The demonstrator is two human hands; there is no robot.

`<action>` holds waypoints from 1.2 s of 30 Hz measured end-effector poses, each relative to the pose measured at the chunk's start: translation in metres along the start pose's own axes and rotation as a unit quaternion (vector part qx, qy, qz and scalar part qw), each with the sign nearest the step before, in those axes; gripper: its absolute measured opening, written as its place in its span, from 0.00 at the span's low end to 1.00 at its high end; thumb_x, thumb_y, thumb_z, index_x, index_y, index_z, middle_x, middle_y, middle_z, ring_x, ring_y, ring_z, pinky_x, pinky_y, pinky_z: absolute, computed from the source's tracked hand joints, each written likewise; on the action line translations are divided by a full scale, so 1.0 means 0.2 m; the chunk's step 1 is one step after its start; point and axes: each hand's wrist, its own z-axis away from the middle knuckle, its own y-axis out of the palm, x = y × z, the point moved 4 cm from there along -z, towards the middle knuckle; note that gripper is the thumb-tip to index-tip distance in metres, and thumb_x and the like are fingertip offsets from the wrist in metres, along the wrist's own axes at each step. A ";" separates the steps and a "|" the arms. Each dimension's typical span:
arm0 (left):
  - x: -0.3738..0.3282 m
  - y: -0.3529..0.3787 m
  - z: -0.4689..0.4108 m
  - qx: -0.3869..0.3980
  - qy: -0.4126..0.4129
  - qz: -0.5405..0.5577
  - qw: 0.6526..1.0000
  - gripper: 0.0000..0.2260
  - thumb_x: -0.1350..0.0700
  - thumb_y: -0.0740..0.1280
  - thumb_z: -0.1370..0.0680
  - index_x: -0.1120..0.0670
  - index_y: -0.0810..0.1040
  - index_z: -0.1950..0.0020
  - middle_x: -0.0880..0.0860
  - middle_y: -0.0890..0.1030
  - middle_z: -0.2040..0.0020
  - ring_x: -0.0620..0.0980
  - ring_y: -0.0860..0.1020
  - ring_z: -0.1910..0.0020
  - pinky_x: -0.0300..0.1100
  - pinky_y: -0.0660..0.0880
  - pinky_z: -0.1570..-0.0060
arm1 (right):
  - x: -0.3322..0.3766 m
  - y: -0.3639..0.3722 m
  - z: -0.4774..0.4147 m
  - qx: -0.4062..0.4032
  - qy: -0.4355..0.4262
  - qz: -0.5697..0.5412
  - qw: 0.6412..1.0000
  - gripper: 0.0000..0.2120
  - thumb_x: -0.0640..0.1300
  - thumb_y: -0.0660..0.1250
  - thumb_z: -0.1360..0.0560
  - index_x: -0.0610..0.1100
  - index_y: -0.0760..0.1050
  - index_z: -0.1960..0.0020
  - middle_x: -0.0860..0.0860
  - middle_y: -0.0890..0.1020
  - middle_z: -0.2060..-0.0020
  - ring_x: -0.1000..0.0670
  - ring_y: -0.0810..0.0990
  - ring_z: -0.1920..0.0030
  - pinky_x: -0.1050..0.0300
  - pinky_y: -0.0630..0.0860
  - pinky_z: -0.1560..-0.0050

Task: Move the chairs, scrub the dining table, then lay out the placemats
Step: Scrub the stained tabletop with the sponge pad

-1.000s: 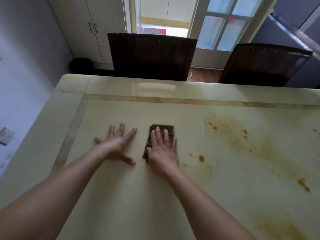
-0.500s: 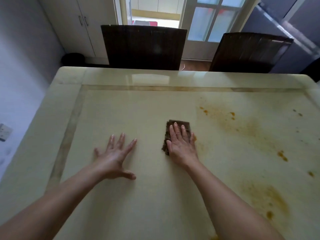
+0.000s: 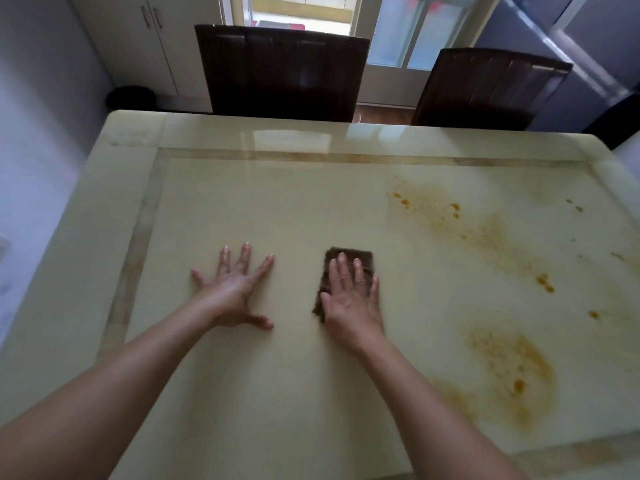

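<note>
Returned leftward from the nearest stain, right hand (image 3: 353, 299) presses flat-fingered on scrub pad (image 3: 348, 271) mid-table (image 3: 311, 133); left hand (image 3: 232, 289) braces, fingers splayed — scrubbing step — next stroke probably needs orange stains (image 3: 512, 362) at right.

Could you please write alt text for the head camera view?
A person's right hand presses a dark scrubbing pad flat on a cream dining table; the left hand rests spread beside it. Orange stains remain at right; two dark chairs stand behind.
</note>
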 end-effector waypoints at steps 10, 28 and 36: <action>-0.09 0.05 0.20 -0.018 0.021 0.030 0.999 0.52 0.33 0.71 0.35 0.37 0.36 0.26 0.48 0.31 0.24 0.56 0.32 0.25 0.71 0.44 0.34 | 0.16 0.16 0.35 0.022 -0.097 0.047 0.994 0.29 0.54 0.44 0.18 0.48 0.35 0.23 0.57 0.29 0.31 0.50 0.30 0.26 0.46 0.28 0.29; -0.11 0.29 0.38 0.023 0.031 -0.019 0.999 0.55 0.36 0.73 0.37 0.38 0.35 0.25 0.49 0.29 0.25 0.58 0.32 0.26 0.74 0.46 0.36 | -0.25 0.13 0.48 0.002 0.081 0.004 0.997 0.29 0.52 0.45 0.18 0.47 0.35 0.23 0.53 0.35 0.24 0.49 0.33 0.25 0.42 0.31 0.28; -0.13 0.28 0.41 0.021 0.022 -0.014 0.999 0.54 0.36 0.74 0.37 0.38 0.36 0.25 0.48 0.31 0.24 0.57 0.33 0.25 0.73 0.46 0.35 | 0.11 0.32 0.76 0.017 -0.045 0.023 0.999 0.31 0.56 0.39 0.22 0.47 0.34 0.24 0.54 0.30 0.27 0.48 0.29 0.26 0.44 0.25 0.33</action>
